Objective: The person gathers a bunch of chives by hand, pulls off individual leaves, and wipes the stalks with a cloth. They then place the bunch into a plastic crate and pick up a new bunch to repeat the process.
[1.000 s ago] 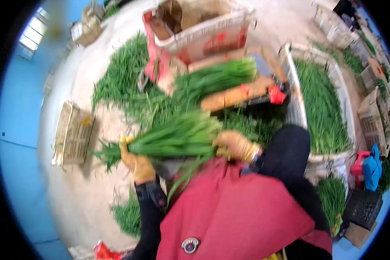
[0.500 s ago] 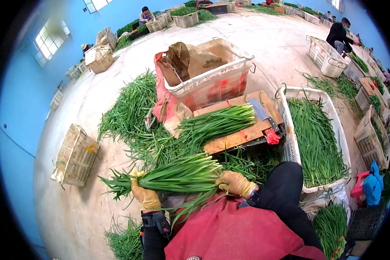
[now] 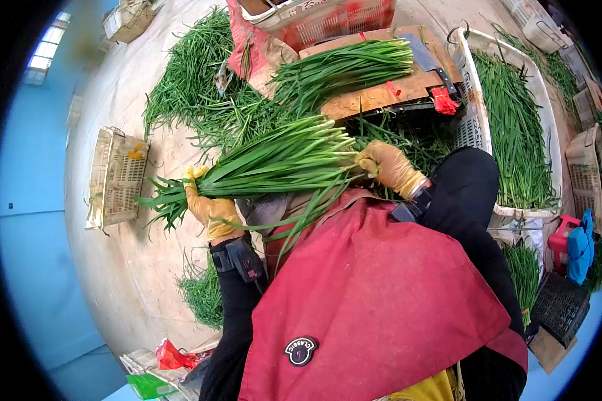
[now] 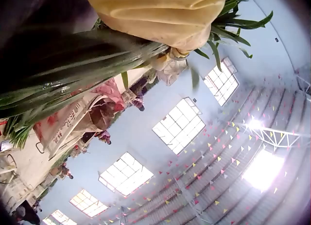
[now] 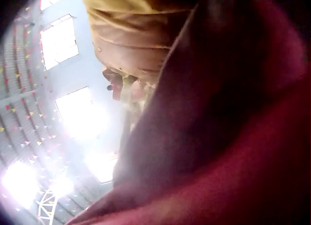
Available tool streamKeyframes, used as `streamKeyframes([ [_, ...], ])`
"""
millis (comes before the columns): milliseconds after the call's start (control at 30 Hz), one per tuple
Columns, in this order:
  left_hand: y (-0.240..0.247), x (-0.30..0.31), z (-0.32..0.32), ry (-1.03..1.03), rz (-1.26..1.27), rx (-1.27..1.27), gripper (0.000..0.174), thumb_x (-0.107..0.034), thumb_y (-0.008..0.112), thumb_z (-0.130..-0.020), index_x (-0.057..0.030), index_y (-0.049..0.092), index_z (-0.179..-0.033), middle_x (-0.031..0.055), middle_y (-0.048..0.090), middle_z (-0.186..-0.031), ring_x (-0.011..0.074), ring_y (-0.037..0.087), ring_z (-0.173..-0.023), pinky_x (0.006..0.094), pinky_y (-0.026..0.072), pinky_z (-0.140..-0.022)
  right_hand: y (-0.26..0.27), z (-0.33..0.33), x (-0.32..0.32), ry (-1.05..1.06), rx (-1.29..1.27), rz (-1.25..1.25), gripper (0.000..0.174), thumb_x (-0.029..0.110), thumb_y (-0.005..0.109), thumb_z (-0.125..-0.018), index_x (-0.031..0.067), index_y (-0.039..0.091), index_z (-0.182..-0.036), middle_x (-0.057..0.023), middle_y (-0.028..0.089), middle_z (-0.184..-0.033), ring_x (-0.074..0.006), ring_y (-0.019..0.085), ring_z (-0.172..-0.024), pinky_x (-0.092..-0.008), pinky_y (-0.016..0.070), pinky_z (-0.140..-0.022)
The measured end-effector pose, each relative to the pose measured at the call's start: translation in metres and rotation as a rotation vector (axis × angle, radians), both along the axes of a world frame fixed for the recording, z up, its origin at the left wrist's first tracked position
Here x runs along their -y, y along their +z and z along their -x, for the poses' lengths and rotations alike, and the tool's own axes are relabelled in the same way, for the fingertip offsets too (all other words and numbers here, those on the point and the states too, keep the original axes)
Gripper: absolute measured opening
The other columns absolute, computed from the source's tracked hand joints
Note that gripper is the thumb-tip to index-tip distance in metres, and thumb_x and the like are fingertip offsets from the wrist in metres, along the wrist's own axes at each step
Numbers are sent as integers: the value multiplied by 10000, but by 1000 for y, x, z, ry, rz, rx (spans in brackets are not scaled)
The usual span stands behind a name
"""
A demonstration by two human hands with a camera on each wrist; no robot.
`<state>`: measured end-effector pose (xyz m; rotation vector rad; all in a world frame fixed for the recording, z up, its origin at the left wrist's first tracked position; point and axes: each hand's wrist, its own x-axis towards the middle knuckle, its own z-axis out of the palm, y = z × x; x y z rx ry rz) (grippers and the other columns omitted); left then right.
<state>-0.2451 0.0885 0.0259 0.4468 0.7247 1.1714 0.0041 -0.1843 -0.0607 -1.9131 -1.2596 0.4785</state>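
Observation:
A large bunch of garlic chives (image 3: 274, 160) lies across the lap, leaves to the left and pale stem ends to the right. My gloved left hand (image 3: 211, 204) grips it near the leafy end, thumb over the top; the left wrist view shows that yellow glove (image 4: 165, 16) wrapped round the leaves. At the pale ends, my gloved right hand (image 3: 389, 167) has curled fingers pinching a few stems. In the right wrist view the glove (image 5: 133, 38) is partly hidden by red cloth. Some loose leaves (image 3: 308, 217) droop over the red apron (image 3: 374, 287).
Ahead, another chive bunch (image 3: 354, 63) lies on a wooden board (image 3: 361, 100) beside a cleaver (image 3: 425, 57) and red ties (image 3: 444, 100). A white crate (image 3: 481, 100) of chives stands at right. Loose chives (image 3: 194, 80) heap on the floor; a crate (image 3: 117, 177) stands left.
The head view swung up, then back down toward the lap. Both hands keep their places at the two ends of the bunch, the right one slightly farther out from the stem ends.

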Motion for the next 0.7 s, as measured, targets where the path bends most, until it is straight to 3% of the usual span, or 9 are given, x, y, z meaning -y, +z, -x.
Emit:
streamKeyframes([
  [67, -3, -2, 3, -5, -20, 23, 232, -309, 526, -947, -102, 629, -967, 65, 654, -923, 253, 622, -843, 442, 532, -815, -16, -16, 8, -81, -66, 22, 158, 189, 608, -815, 77, 699, -879, -162, 658, -888, -359, 623, -857, -402, 503, -759],
  [167, -5, -5, 4, 8, -36, 43, 188, -269, 562, -927, -94, 628, -940, 54, 646, -892, 228, 616, -812, 444, 535, -809, -23, -49, 20, -60, 59, 723, 239, 111, 618, -779, 97, 707, -1000, -188, 661, -1046, -333, 640, -970, -404, 509, -823],
  [267, 7, 3, -3, 11, -28, 63, 107, -182, 627, -887, -76, 626, -897, 35, 626, -821, 179, 602, -739, 442, 543, -788, -36, -50, 37, -10, 168, 762, 365, 110, 602, -774, 118, 668, -1133, -200, 659, -1051, -335, 633, -997, -413, 505, -852],
  [367, 1, -3, 2, 7, -41, 54, 143, -224, 596, -906, -85, 622, -917, 44, 629, -843, 209, 605, -773, 453, 538, -797, -21, -48, 32, -120, 130, 473, 423, 120, 571, -802, 120, 617, -1222, -204, 661, -1038, -349, 623, -1005, -425, 499, -867],
  [433, -6, -11, 7, -25, -51, 63, 226, -312, 548, -937, -99, 623, -923, 69, 655, -902, 262, 624, -846, 463, 532, -815, -17, -44, 27, -141, -135, 367, 267, 167, 572, -846, 77, 680, -1073, -147, 698, -902, -272, 665, -851, -371, 522, -778],
  [500, 4, -1, -2, 20, -78, -11, 186, -270, 573, -920, -91, 619, -907, 55, 639, -871, 243, 614, -809, 471, 534, -814, 10, -36, 14, -65, -515, 396, 216, 203, 587, -869, 60, 708, -977, -99, 706, -794, -202, 667, -704, -324, 534, -674],
  [533, 12, 6, -6, 14, -76, -11, 147, -227, 584, -912, -83, 612, -905, 44, 623, -841, 217, 604, -777, 476, 533, -823, 19, -25, 8, -56, -787, 370, 236, 256, 618, -897, 45, 722, -920, -13, 642, -654, -58, 539, -533, -199, 436, -484],
  [700, 10, 2, -1, 4, -36, 28, 130, -205, 601, -905, -76, 618, -903, 42, 620, -830, 208, 605, -763, 497, 529, -854, 23, 20, -9, -146, -1041, 292, 219, 282, 644, -885, 71, 695, -854, 13, 589, -608, -67, 481, -482, -219, 374, -438],
])
